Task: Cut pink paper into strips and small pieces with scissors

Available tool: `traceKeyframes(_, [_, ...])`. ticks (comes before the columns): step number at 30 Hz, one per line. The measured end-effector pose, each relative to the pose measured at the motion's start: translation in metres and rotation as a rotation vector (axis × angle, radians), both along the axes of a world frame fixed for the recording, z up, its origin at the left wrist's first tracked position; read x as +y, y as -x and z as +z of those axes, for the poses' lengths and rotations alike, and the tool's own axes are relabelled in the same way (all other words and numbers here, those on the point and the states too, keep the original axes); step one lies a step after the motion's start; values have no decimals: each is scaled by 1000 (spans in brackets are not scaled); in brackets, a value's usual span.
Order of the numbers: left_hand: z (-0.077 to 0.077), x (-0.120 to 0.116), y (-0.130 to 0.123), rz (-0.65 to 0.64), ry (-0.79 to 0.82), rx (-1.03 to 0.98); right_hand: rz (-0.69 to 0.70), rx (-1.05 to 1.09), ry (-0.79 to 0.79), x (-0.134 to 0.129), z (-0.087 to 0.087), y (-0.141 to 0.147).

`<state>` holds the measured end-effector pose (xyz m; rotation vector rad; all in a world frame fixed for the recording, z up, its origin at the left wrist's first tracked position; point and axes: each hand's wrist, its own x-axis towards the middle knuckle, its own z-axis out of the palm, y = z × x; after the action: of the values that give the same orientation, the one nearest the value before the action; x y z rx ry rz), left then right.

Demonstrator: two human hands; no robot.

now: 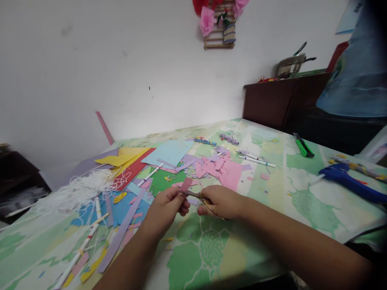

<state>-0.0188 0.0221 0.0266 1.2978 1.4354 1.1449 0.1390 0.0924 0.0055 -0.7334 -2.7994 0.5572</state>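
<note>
My right hand (222,200) is closed on the handles of small gold scissors (198,195), whose blades point left toward my left fingers. A small pink paper piece (186,183) is pinched in my left hand (169,203), and the blades lie against it. Part of that piece is hidden by my fingers. Just beyond both hands are pink paper scraps (219,167) and a green sheet (163,181) on the patterned tablecloth (193,245).
White string (87,187) and coloured paper strips (125,229) lie at the left. Light blue sheets (167,153) rest farther back. At the right are a green cutter (304,146) and a blue glue gun (352,181). A wall (121,68) stands behind the table.
</note>
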Motion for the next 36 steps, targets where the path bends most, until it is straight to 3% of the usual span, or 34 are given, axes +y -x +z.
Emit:
traceKeyframes(11, [4, -5, 0, 16, 35, 99, 13, -13, -24, 0, 1, 0])
traceKeyframes(22, [0, 0, -1, 80, 91, -60, -43, -47, -38, 8, -1, 0])
traceKeyframes(36, [4, -3, -5, 88, 49, -36, -46, -39, -47, 7, 2, 0])
